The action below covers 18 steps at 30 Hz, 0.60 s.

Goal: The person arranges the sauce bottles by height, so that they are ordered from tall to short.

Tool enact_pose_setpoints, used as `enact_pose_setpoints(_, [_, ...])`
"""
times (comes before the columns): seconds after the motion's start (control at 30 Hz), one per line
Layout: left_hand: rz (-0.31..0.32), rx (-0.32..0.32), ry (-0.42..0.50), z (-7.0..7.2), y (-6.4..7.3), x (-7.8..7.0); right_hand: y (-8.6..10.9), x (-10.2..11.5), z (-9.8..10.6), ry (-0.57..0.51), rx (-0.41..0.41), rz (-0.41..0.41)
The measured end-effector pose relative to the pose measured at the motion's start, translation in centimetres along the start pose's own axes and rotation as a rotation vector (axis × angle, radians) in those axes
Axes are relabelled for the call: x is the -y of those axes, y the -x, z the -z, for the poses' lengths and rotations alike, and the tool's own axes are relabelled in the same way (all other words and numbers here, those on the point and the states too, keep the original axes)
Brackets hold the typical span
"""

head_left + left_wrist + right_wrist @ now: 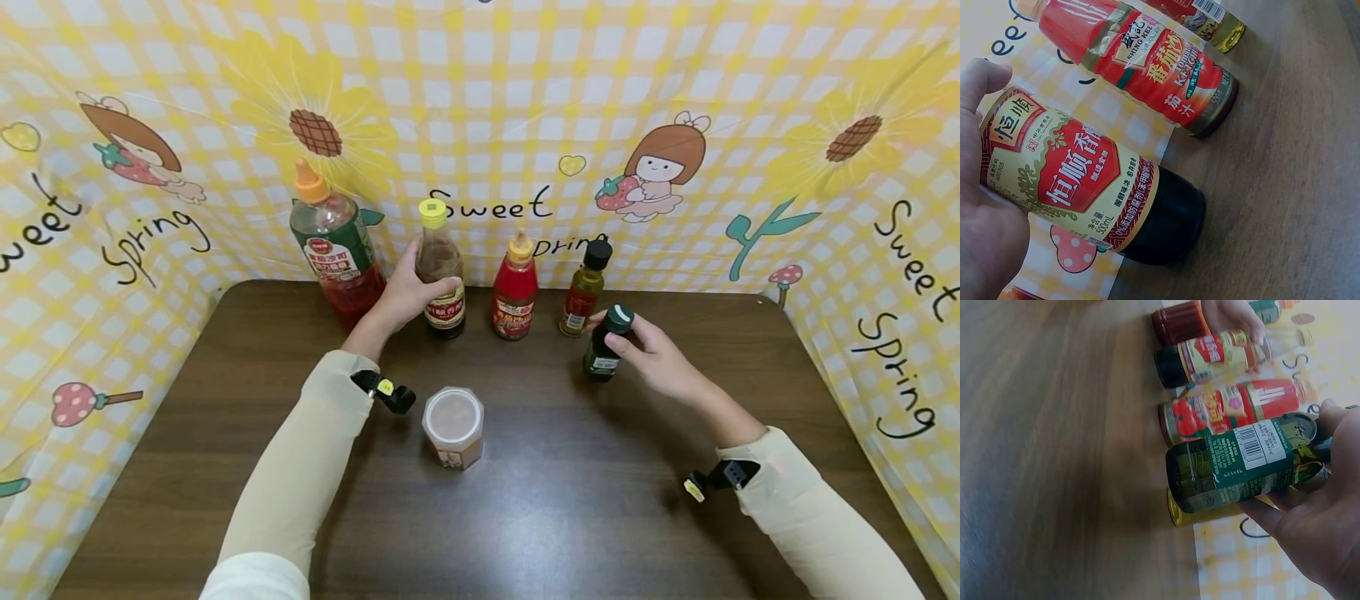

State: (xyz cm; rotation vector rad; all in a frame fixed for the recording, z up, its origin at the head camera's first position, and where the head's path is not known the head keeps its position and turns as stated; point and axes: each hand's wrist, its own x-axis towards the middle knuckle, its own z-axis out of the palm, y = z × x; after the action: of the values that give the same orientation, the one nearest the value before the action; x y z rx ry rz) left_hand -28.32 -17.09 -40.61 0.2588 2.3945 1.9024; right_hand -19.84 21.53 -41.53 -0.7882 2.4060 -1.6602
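Observation:
My left hand (401, 296) grips a vinegar bottle (1079, 169) with a yellow cap and a red and cream label, thumb across its front. The bottle stands upright at the back of the table, dark liquid low in it. At the right, my right hand (663, 362) holds a small dark green glass bottle (1241, 459) by its upper part, just below the green cap. Its back label with a barcode faces the right wrist camera. Close behind it stands a slim bottle of yellow oil (581, 300) with a black cap. A red tomato ketchup bottle (514, 296) stands between the hands.
A large red sauce bottle (337, 258) with an orange nozzle cap stands left of my left hand. Nearer the front is a lidded faceted jar (453, 425) of brownish contents. A yellow checked cloth (480, 108) hangs behind the dark wooden table (555, 517).

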Motion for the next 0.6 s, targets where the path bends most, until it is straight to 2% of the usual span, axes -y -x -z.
enact_pose_setpoints(0.17, [0.010,0.003,-0.007,0.0,0.0,-0.1,-0.3,-0.6,1.2,0.048,-0.011,-0.028])
enact_pose_setpoints(0.4, [-0.044,-0.005,-0.004,0.0,-0.1,0.1,-0.8,-1.2,2.7,0.080,-0.048,-0.040])
enact_pose_setpoints(0.6, [-0.003,-0.009,-0.038,0.0,-0.1,0.1,-1.2,-1.7,3.6,0.113,-0.072,-0.051])
